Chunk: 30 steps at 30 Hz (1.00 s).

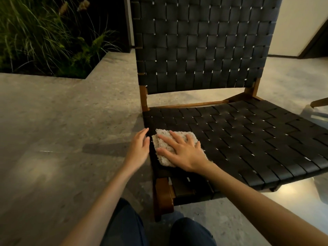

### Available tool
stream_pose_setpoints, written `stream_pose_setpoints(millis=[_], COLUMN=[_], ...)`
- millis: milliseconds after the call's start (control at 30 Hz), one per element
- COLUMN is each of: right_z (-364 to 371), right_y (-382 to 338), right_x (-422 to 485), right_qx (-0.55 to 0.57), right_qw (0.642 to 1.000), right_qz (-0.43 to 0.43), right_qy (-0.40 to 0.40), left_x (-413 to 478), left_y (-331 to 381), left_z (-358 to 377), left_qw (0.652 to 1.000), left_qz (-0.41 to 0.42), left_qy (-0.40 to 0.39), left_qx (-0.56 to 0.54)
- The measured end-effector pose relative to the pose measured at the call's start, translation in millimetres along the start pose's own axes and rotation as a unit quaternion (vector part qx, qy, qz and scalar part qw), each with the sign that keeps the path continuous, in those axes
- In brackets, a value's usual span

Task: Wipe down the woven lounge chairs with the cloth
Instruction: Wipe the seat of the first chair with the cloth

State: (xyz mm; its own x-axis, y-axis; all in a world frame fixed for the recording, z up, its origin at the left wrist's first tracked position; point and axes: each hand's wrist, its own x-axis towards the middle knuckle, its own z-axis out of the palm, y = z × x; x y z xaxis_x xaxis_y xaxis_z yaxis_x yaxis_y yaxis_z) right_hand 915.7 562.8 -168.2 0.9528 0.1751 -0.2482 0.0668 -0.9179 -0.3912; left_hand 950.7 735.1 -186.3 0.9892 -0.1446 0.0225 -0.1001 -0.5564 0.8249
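A lounge chair with black woven straps and a brown wooden frame stands in front of me, its backrest rising at the top of the view. A folded beige cloth lies on the seat's near left corner. My right hand presses flat on the cloth with fingers spread and straight. My left hand hovers just left of the seat's edge, fingers relaxed and straight, holding nothing.
Grey stone floor spreads to the left and behind the chair. A planter of tall grasses sits at the upper left. A wooden leg of another piece of furniture pokes in at the right edge. My knees show at the bottom.
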Motion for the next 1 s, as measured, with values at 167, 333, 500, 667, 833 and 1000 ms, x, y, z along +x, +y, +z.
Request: stream_pose_setpoints(millis=[167,333,500,667,833,1000], right_z=[7.5,12.0,11.0,7.4,0.5,-0.2], right_y=[2.1,7.0,13.3,18.1,37.0,40.2], right_x=[31.3,91.2,161.5,212.6,239.1,244.2], right_qx=[0.001,0.019,0.020,0.020,0.000,-0.004], right_qw=[0.999,0.997,0.996,0.994,0.993,0.994], right_qz=[0.012,0.019,0.022,0.014,0.005,0.017], right_qy=[0.044,0.067,0.086,0.107,0.117,0.112], left_x=[14.9,38.7,65.7,92.3,100.7,99.6], left_y=[-4.5,-10.6,-15.1,-14.3,-9.7,-7.0], left_z=[5.9,10.8,17.6,27.2,35.6,34.2], left_qw=[0.999,0.998,0.997,0.992,0.982,0.982], left_qz=[-0.037,-0.063,-0.071,-0.077,-0.078,-0.076], left_qy=[0.005,0.017,0.025,0.046,0.057,0.086], left_qx=[-0.010,0.017,0.033,0.094,0.165,0.147])
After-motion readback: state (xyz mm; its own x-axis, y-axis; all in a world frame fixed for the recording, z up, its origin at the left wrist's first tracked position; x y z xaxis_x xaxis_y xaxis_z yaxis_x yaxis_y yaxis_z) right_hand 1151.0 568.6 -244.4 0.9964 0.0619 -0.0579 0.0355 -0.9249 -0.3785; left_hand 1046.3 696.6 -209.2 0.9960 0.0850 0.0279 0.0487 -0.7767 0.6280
